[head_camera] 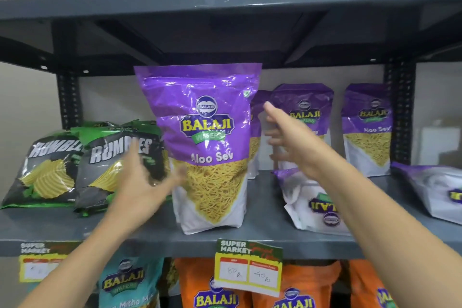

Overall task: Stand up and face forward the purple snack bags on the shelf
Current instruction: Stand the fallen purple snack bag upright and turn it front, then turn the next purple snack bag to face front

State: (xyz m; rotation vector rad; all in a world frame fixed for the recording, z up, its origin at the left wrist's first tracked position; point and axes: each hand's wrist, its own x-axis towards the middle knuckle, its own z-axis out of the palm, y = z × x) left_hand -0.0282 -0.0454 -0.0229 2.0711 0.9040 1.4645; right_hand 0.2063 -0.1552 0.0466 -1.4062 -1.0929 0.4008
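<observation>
1. Here, on the grey shelf (262,210), four purple Aloo Sev bags stand upright: the front bag (207,147), one partly hidden behind it (256,132), and two further right (303,117) (366,130).
2. Two more purple bags lie flat: one (310,202) under the right forearm, one (435,190) at the right edge.
3. Two black-and-green Rumbles bags (47,170) (112,170) lean at left.
4. The left hand (142,182) is spread and blurred beside the front bag; the right hand (292,142) is spread, grasping nothing.
</observation>
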